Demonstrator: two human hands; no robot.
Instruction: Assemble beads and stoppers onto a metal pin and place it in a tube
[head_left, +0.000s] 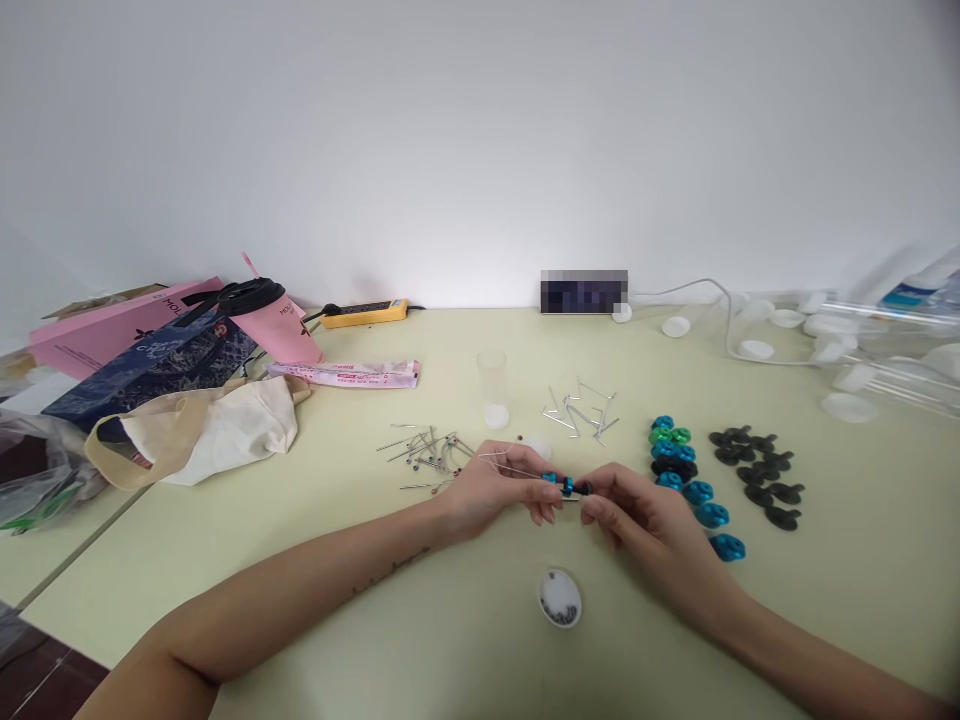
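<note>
My left hand pinches a thin metal pin that carries blue and black beads. My right hand meets it from the right, with its fingertips closed on the black bead at the pin's end. Both hands hover just above the pale green table, close to each other. A small white dish of tiny dark beads lies just in front of them. Blue, green and black beads lie in a row to the right of my right hand.
Loose metal pins lie left of the hands and more pins behind them. A clear small cup stands in the middle. Flat black pieces lie at the right. Bags and a pink cup crowd the left; white caps and tubes fill the far right.
</note>
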